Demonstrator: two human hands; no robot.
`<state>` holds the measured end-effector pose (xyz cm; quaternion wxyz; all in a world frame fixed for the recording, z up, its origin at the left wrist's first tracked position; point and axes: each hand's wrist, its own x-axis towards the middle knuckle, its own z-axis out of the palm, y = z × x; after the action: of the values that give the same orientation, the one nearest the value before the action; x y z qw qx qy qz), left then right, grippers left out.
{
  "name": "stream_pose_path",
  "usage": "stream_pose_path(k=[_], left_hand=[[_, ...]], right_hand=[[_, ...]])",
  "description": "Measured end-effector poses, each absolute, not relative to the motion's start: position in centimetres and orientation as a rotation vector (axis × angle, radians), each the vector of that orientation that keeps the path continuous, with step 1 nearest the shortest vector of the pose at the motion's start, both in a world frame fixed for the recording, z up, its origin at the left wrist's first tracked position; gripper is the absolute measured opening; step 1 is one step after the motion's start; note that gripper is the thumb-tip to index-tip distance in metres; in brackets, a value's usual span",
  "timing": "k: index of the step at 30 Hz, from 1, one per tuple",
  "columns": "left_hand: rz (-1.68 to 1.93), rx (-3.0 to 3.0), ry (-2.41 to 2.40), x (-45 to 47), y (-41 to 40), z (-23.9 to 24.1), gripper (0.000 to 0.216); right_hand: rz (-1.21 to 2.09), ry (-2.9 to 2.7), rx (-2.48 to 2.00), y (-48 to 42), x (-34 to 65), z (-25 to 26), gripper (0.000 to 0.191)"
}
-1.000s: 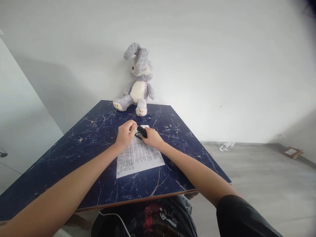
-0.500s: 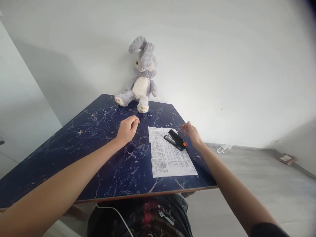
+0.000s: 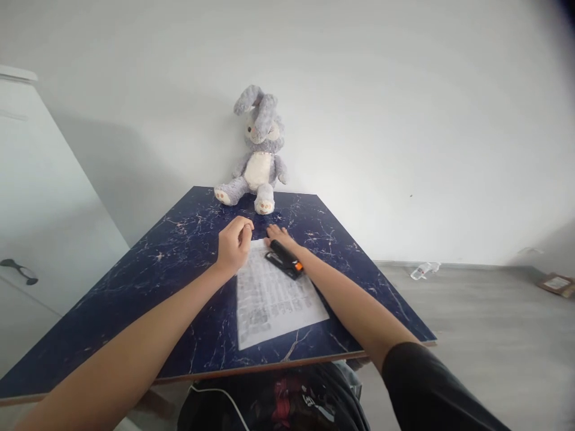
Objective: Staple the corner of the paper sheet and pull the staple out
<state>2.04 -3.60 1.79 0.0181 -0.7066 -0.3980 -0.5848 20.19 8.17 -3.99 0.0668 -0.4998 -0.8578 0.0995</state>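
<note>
A printed sheet of paper (image 3: 274, 317) lies slightly turned on the dark blue marbled table (image 3: 148, 305). On its upper right part rests a black stapler (image 3: 282, 263) with an orange part, its jaw gaping. My right hand (image 3: 281, 234) is open, fingers spread and pointing forward at the sheet's far edge; the wrist is right beside the stapler. At the sheet's far left corner is my left hand (image 3: 234, 244), closed in a fist with the thumb over the curled fingers. Whatever it may hold is hidden.
A grey plush rabbit (image 3: 260, 161) sits at the table's far edge against the wall. To the left stands a white cabinet (image 3: 54, 197) with a dark handle (image 3: 20, 271). Clear plastic packaging (image 3: 424, 271) and a brown package (image 3: 557, 284) lie on the floor at right.
My right hand has swung left from beside the sheet to its far edge. Sheet and stapler have shifted left and the sheet has turned a little. My left fist stays closed.
</note>
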Motion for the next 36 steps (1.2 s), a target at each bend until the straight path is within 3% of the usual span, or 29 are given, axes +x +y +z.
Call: stream_pose_path(k=[9,15,22,27,32,36], left_hand=[[-1.876,-1.914,-1.22,-0.4,-2.6,3.0,0.021],[-1.932,-1.912,-1.238,-0.2,-2.7,2.8,0.021],[-1.879,-2.106,-1.396,0.7,-2.4,1.8,0.025],[-1.449,-2.557,-1.546,1.9,-1.1,-0.9,0.024],[-0.95,-2.893,-1.351,3.0,-0.7,-3.5,0.025],[-0.664,-2.876,-1.352,3.0,-1.1,-3.6,0.028]], right_hand=[[0.372,-2.761,-1.049,6.0,6.5,-3.4,0.068],[0.34,-2.768,-0.983,5.6,8.7,-3.6,0.064],[0.265,-2.658,-1.358,5.5,17.6,-4.6,0.054],[0.205,-2.527,-1.562,6.2,25.2,-5.0,0.054],[0.222,-2.488,-1.528,6.8,26.9,-5.4,0.05],[0.269,-2.415,-1.31,6.1,27.9,-3.7,0.034]])
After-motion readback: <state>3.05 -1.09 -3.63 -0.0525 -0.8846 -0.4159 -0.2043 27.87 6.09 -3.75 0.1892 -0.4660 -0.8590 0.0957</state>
